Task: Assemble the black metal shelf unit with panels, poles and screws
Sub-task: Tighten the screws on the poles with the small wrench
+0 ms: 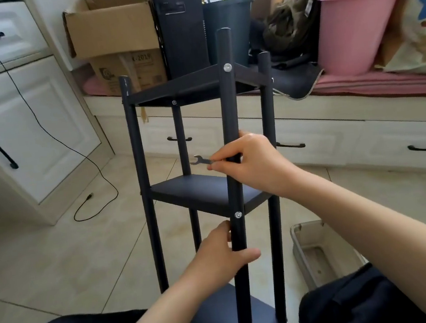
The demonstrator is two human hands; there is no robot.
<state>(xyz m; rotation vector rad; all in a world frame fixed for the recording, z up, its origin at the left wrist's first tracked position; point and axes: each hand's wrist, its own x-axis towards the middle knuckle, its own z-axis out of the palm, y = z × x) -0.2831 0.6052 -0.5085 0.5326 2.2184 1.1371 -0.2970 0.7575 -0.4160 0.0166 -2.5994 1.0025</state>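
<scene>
We see the shelf unit [204, 189] standing upright on the floor [57, 261], three panels already screwed to four poles. The left hand [218, 254] grips the near pole [228, 121]; the right hand [250, 165] pinches a small wrench [201, 161] against it, so we judge only final tightening remains.

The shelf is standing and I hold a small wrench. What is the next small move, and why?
Probably bring the wrench in the right hand down to the screw at the middle panel. The left hand grips the front pole just below that screw, which suggests bracing it for tightening.
</scene>
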